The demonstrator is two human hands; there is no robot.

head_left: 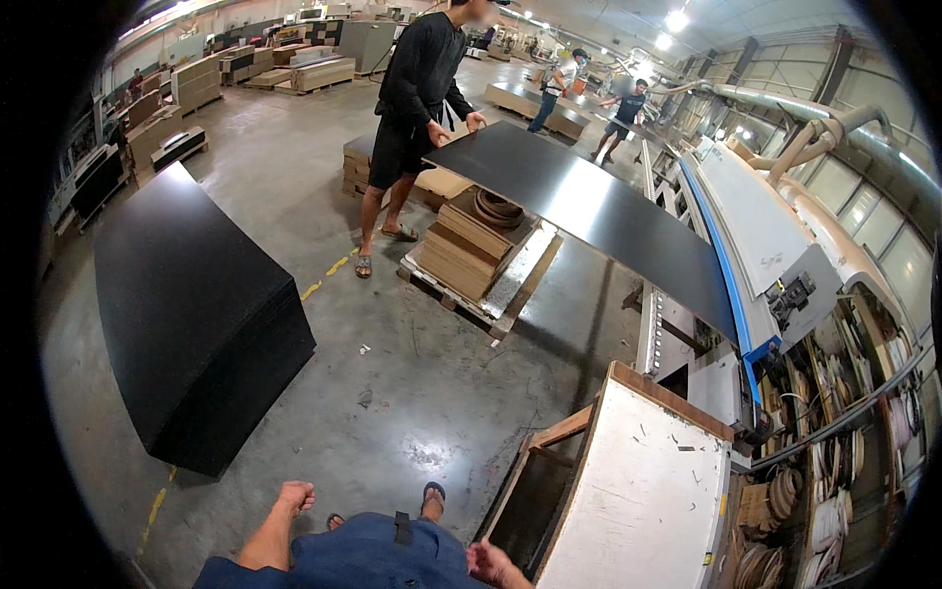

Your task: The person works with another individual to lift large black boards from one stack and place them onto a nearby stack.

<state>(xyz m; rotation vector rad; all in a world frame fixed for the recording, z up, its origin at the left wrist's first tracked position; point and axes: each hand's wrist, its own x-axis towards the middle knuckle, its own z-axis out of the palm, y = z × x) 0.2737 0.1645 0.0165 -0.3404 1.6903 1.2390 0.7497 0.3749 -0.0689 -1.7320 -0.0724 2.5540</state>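
Observation:
My left hand [297, 497] hangs low at my left side, its fingers curled closed with nothing visible in them. My right hand [488, 562] is beside my dark blue shirt, near the edge of a white-topped table [638, 471]. Its fingers are loosely bent and apart, and I see no object in it. Ahead, a person [422, 88] in black holds the far left end of a large black panel [589, 206]. The panel's right edge lies along a long machine [731, 265] with a blue strip.
A tall stack of black panels [186, 304] stands on the floor to my left. Beneath the held panel, a pallet [466, 304] carries brown boards [461, 250] and a coil. Shelves with rolls of edging [775, 501] line the right. Two more people [564, 83] stand farther back.

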